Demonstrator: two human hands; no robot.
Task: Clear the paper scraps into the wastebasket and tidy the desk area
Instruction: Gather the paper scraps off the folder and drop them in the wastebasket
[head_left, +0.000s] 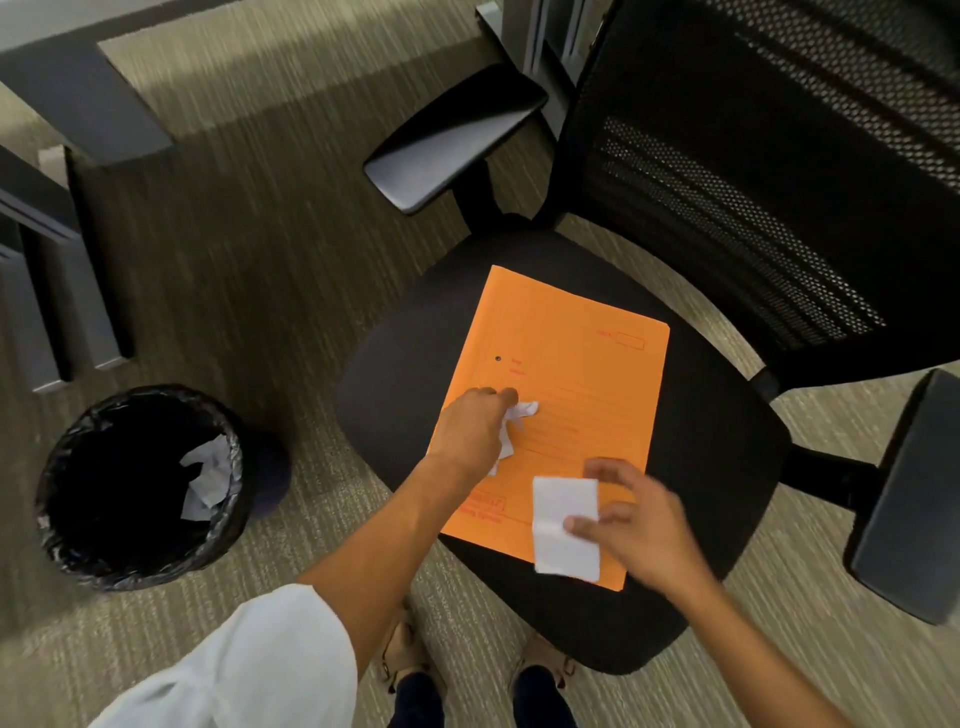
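Left hand (475, 428) grips a crumpled scrap (511, 423), fingers curled round it; white creased paper sticks out past the knuckles toward the far side and down toward the wrist. Hand and scrap sit over the middle of the folder (563, 374).

Right hand (636, 519) pinches a flat slip (563, 525): thumb tip on its right edge, fingers curved above its upper right corner. Slip is white, with one fold line across it, and lies on the folder's near right corner, its lower edge reaching past the folder's near edge.

Folder: orange, red print, a small dark dot near its left edge. It lies flat on the chair seat (395, 374), turned a little so its far corner points toward the backrest (753, 171). Seat is black; backrest black mesh, at the far right. One armrest (452, 140) stands beyond the seat's far left, the other (904, 493) off its right edge.

Wastebasket (67, 525): round, black liner, on the carpet (249, 249) left of the seat, apart from it. White paper (208, 480) lies inside against its right wall.

Left forearm comes out of a light sleeve (249, 670) at the lower left. Two shoes (410, 654) show under the seat's near edge. Dark furniture legs (78, 98) stand at the far left; details blurred.
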